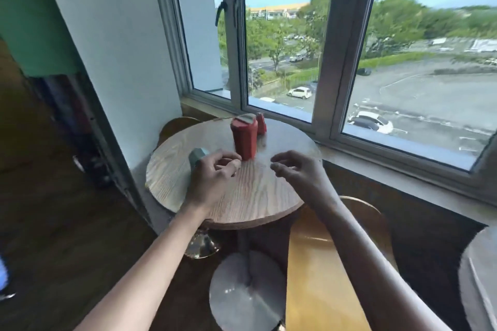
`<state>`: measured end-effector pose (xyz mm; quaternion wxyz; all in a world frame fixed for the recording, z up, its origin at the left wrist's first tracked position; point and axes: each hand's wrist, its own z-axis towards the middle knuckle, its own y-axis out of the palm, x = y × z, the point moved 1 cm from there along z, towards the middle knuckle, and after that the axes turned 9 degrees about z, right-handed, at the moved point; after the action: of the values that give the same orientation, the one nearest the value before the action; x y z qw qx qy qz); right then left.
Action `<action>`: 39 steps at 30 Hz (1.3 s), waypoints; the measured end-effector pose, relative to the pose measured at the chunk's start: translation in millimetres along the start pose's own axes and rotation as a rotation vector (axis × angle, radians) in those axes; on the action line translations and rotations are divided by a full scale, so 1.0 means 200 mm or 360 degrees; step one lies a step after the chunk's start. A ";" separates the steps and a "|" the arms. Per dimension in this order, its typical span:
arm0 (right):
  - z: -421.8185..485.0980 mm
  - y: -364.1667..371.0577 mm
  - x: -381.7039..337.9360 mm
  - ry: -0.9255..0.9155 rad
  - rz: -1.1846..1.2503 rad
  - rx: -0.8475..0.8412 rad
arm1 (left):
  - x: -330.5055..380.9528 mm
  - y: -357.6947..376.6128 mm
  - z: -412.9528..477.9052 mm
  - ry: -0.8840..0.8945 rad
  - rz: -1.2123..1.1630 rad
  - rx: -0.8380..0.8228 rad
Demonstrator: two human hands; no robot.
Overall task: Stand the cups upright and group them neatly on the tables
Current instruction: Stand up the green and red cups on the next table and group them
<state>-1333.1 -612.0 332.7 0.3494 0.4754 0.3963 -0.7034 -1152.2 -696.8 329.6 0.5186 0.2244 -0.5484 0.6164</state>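
Both forearms reach over round table [255, 196] | our left hand [212, 169] curls beside teal cup [197, 157] near left edge, grip unclear | right hand [298, 169] apart, empty | 2 red cups [244, 137] upright toward far edge | risk: knuckles nudging teal cup off.

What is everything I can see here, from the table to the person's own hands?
Round table: one, wood grain, centre, on a metal pedestal.
Tall red cup: one, red, upright, far half of the table.
Small red cup: one, red, just behind the tall one; partly hidden.
Teal cup: one, pale teal, left of the table, partly behind the left hand; upright or tipped is unclear.
Chair: one, yellow wood, near right of the table.
Second chair: one, brown wood, far left of the table.
Second table: one, grey edge, far right.
Window: grey frames, car park outside.
Left hand: beside the teal cup, fingers curled.
Right hand: above the table, empty.
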 end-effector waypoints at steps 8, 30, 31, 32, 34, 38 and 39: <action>0.70 0.32 0.18 0.0028 0.0169 0.0177 | -0.31 -0.11 0.64 -0.0001 0.0189 -0.0146; 1.19 0.69 0.36 0.0361 0.0115 0.0986 | -0.64 -0.10 1.36 0.1122 0.0383 -0.2199; 1.19 0.69 0.35 0.0368 0.0115 0.1000 | -0.65 -0.12 1.36 0.1195 0.0455 -0.2280; 1.19 0.69 0.35 0.0378 0.0119 0.1007 | -0.67 -0.13 1.35 0.1282 0.0553 -0.2329; 1.20 0.69 0.35 0.0405 0.0142 0.1016 | -0.73 -0.14 1.31 0.1521 0.0764 -0.2295; 1.21 0.69 0.37 0.0405 0.0158 0.1015 | -0.86 -0.11 1.25 0.1854 0.0848 -0.2056; 1.20 0.69 0.38 0.0399 0.0174 0.1015 | -0.88 -0.10 1.24 0.1928 0.0845 -0.1947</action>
<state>-1331.1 -895.4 285.7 0.1690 0.6638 0.1705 -0.7083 -1143.0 -995.2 263.9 0.5881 -0.5882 -0.4471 0.3289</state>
